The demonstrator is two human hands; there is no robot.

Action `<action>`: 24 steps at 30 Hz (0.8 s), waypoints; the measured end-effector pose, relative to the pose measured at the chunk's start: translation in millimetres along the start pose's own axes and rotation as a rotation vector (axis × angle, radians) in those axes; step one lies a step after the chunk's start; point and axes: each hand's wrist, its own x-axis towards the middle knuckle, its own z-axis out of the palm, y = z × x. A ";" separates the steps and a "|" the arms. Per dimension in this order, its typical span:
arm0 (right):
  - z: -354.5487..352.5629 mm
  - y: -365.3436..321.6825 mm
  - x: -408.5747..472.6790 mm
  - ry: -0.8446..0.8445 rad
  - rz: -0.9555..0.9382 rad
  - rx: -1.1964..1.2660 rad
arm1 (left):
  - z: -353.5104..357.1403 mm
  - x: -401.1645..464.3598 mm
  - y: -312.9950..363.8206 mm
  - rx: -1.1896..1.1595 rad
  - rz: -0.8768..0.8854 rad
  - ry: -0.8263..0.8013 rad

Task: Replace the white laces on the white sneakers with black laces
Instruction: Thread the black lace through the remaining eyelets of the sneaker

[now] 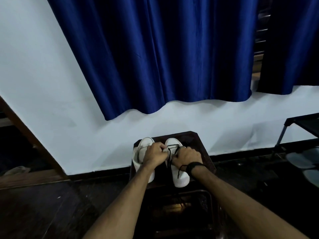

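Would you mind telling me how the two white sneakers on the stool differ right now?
The right sneaker has a black lace threaded across it, and both the left hand and right hand work at it. The left sneaker shows no black lace and sits partly hidden behind the left forearm. Both are white, side by side, toes pointing away.

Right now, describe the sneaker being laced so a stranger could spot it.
Below the blue curtain, a small dark table against the white wall holds two white sneakers. Take the right sneaker, where both hands meet. Only it shows a black lace across its front; the left sneaker shows none.
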 end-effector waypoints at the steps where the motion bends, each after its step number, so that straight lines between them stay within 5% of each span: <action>1: -0.8 -2.4 1.7 -0.009 0.032 0.006 | -0.5 -1.5 -2.8 -0.065 0.008 -0.017; 8: -3.4 -16.9 -5.6 -0.093 0.282 0.200 | -5.8 -12.3 -13.3 -0.126 -0.008 -0.033; 13: -27.0 -3.5 1.0 -0.287 0.439 1.252 | -3.8 -20.8 -2.4 -0.029 0.190 0.197; 19: -72.3 5.7 1.6 -0.320 0.286 1.658 | -19.6 -47.4 49.8 -0.667 -0.056 -0.434; 24: -86.0 34.7 -2.7 -0.263 0.256 1.514 | -77.7 -60.4 40.5 -0.703 -0.132 -0.518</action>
